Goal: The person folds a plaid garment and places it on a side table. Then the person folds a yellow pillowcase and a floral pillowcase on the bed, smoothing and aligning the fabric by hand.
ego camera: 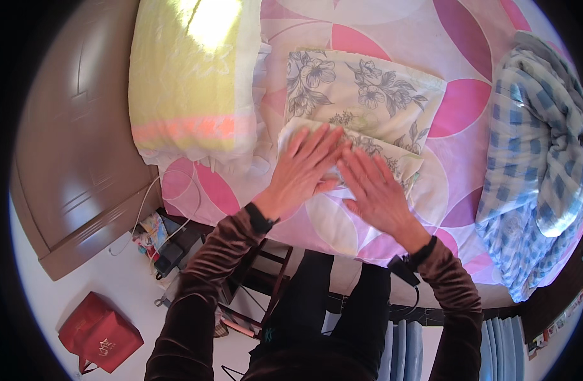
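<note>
A cream cloth (367,95) with a grey flower print lies on the bed, its near part folded over into a second layer (401,157). My left hand (303,169) rests palm down on the left side of that folded part, fingers spread. Beside it, my right hand (375,190) lies flat on the fold's near middle, its fingertips close to those of my left hand. Neither hand grips anything. Both hands cover part of the fold's near edge. Dark straps circle both wrists.
A yellow towel-like cover (186,90) with a frilled edge lies at the left on the pink patterned bedsheet (463,105). At the right is a crumpled blue checked quilt (520,143). A white cable (141,205) hangs by the brown headboard (82,143); a red bag (101,333) stands lower left.
</note>
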Demonstrator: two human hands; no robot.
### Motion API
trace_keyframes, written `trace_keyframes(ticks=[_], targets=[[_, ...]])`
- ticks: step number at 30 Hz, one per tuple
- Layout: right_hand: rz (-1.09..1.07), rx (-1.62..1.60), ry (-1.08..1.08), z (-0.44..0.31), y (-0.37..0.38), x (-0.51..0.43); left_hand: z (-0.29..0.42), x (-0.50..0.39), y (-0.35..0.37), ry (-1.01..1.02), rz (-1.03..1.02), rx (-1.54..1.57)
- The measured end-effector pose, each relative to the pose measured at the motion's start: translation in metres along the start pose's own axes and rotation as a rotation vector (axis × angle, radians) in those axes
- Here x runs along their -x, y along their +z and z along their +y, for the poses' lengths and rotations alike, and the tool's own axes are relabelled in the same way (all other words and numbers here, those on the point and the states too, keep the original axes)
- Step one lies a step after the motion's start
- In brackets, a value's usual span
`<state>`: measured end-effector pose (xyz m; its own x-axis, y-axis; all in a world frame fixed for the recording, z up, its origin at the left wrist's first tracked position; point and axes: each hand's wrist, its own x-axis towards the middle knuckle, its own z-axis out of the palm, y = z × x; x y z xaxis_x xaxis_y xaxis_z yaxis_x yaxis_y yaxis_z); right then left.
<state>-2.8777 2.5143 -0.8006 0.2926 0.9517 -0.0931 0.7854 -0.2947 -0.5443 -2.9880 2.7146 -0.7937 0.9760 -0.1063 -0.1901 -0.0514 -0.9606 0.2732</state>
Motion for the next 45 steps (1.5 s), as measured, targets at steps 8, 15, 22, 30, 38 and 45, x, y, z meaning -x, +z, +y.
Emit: trace_keyframes(ticks=[8,15,22,30,38,45], targets=[[-0.191,0.061,0.039,0.048,0.007,0.010,-0.042,-0.013,0.016,0.078,-0.037,0.131],[0.109,0.078,-0.238,0.073,-0.018,0.017,-0.073,0.010,0.006,0.126,0.143,0.136],[0.142,-0.370,-0.068,0.056,-0.042,0.024,-0.060,0.015,-0.043,-0.063,0.089,0.508],[-0.041,-0.697,0.595,0.029,-0.048,0.062,-0.044,0.027,-0.065,-0.661,-0.229,1.186],[0.478,-0.028,0.231,0.049,-0.049,-0.005,-0.019,-0.017,-0.038,-0.339,0.452,0.196],[0.004,0.042,0.023,0.061,0.005,-0.031,-0.029,-0.054,0.023,-0.120,0.099,0.014]])
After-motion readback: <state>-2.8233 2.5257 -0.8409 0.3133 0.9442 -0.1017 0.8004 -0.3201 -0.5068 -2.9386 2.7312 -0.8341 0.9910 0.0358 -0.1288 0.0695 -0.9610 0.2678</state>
